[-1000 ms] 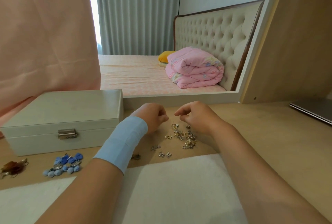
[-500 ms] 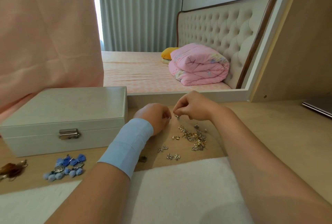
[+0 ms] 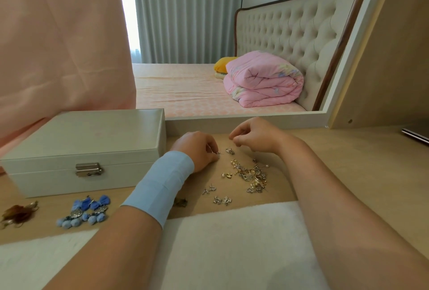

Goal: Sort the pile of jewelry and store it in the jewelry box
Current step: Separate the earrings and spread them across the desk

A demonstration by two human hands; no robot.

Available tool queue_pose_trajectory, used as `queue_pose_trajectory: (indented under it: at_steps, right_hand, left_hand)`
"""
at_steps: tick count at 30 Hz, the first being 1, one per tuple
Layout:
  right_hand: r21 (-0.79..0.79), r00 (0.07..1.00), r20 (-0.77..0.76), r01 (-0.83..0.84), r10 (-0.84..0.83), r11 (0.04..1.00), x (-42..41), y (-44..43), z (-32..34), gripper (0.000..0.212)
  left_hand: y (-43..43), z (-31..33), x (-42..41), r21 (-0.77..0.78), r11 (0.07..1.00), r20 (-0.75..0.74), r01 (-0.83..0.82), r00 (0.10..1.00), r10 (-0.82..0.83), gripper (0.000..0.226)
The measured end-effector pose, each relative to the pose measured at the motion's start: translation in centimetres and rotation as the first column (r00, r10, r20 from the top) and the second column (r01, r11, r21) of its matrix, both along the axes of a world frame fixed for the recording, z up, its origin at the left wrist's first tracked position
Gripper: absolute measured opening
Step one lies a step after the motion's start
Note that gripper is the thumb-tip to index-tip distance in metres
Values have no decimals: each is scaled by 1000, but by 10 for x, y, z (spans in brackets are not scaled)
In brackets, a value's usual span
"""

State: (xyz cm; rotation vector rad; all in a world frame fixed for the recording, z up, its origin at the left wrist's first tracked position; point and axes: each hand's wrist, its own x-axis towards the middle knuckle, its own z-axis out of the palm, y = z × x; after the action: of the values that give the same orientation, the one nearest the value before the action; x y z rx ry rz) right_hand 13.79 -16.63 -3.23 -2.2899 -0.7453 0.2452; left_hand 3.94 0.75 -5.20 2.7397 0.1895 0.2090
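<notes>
I see the jewelry box (image 3: 81, 150) at far left: off-white, rectangular, lid down, metal clasp (image 3: 89, 170) facing me. Jewelry pile (image 3: 251, 177), gold & silver bits tangled, lies loose right of centre. On its near-left side, small silver pieces (image 3: 218, 196) sit apart in pairs. A lone silver piece (image 3: 229, 150) lies behind the pile; just beside it a tiny silver piece (image 3: 217, 153) is pinched by the left hand (image 3: 197, 150). Blue tassel earrings (image 3: 86, 210) lie in front of the box, w/ a brown tufted piece (image 3: 18, 214) further left

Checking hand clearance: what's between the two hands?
Head view: one small silver piece lies on the desk between the left hand, which pinches an earring, and the right hand; the jewelry pile sits nearer the camera.
</notes>
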Motion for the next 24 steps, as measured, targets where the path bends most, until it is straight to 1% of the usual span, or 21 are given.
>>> queue_pose_trajectory:
  at_steps: [2,4,8,12,14,16,18,19,21,23,24]
  right_hand:
    - [-38,997,-64,-49,46,998,-4,-2,3,18]
    - [-100,996,-67,-68,61,993,-6,0,1,21]
    - [-108,1000,15,-1,2,994,-3,5,-5,15]
    - [-168,986,145,108,-84,980,7,5,-14,9]
    - [-147,980,165,133,-108,980,11,6,-18,8]
    - [-104,983,154,120,-104,987,12,7,-21,8]
    - [-60,988,124,105,-97,993,13,5,-20,16]
    - [-35,989,111,103,-98,994,13,2,-18,18]
    - [-3,988,108,113,-112,994,12,-6,-9,16]
    - [-36,991,83,106,-102,994,9,-17,5,9]
    - [-86,995,53,86,-82,993,6,-23,12,8]
  left_hand:
    - [-2,0,2,-2,1000,12,-15,1000,15,6]
    - [-5,2,6,-5,1000,13,-30,999,30,6]
    - [-11,9,18,15,999,-16,-35,999,36,9]
    - [-13,9,32,1,999,-19,-51,998,51,9]
    - [-13,6,37,-19,998,-5,-57,998,57,6]
    - [-12,4,40,-31,998,14,-59,998,59,3]
    - [-11,2,41,-43,998,24,-48,999,49,4]
    - [-10,2,41,-52,998,25,-40,999,42,6]
    - [-8,3,40,-73,997,29,-29,999,31,14]
    - [-5,6,39,-90,996,36,-24,999,27,22]
    - [-5,9,39,-100,995,43,-17,999,22,24]
